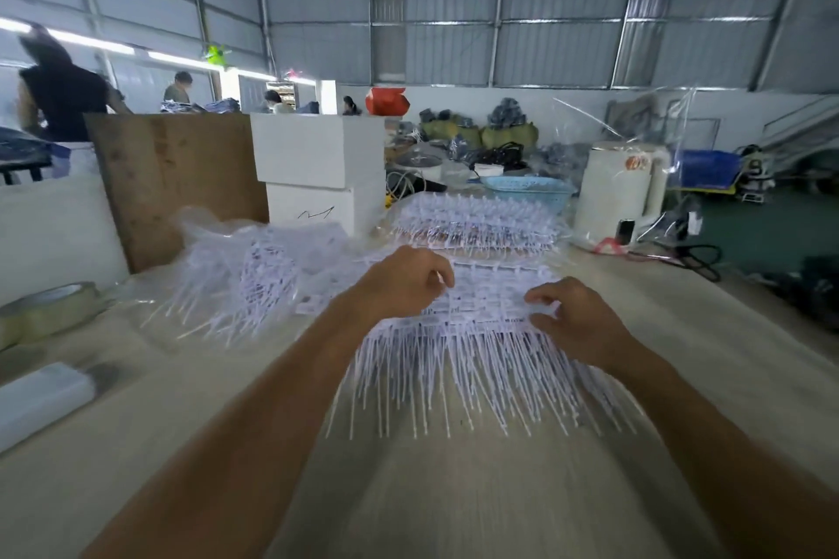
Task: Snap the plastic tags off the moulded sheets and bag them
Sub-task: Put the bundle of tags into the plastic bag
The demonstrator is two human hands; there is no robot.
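Both forearms reached over the table [454, 490]; left hand [404, 281] and right hand [574, 322], fingers curled, pinched the near moulded sheet [481, 300] mid-table, apparently at snapping stage, next needing a bend-and-tear toward the bag [254, 259].

Translucent white moulded sheets [476, 309], pale wood-grain table [431, 490], light blue perforated basket [529, 191], red bag [386, 101].

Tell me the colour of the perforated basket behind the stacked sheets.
Light blue basket, seen in the head view, beside the white kettle.
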